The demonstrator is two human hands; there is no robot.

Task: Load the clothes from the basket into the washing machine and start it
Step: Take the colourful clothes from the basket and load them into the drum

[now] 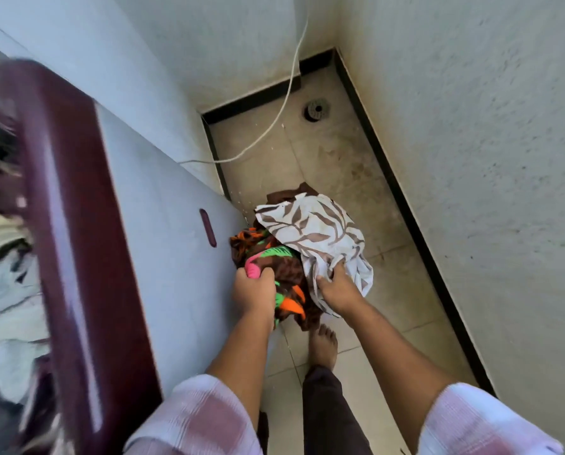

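Two bare forearms reach forward and down, side by side, from loose pink-and-white sleeves (195, 418) that end near the elbows. The left hand (253, 290) is a fist gripping a colourful cloth (287, 270). The right hand (337, 289), palm down with fingers bent, clutches a white patterned cloth (317, 224). One bare foot (323, 346) stands below.

My left fingers (256, 274) gripped a bunched brown garment (291, 267) printed orange, green and pink. My right fingers (335, 274) clutched a crumpled white leaf-print cloth (317, 224) beside it. Left of both stood the white, maroon-rimmed washing machine (163, 224).
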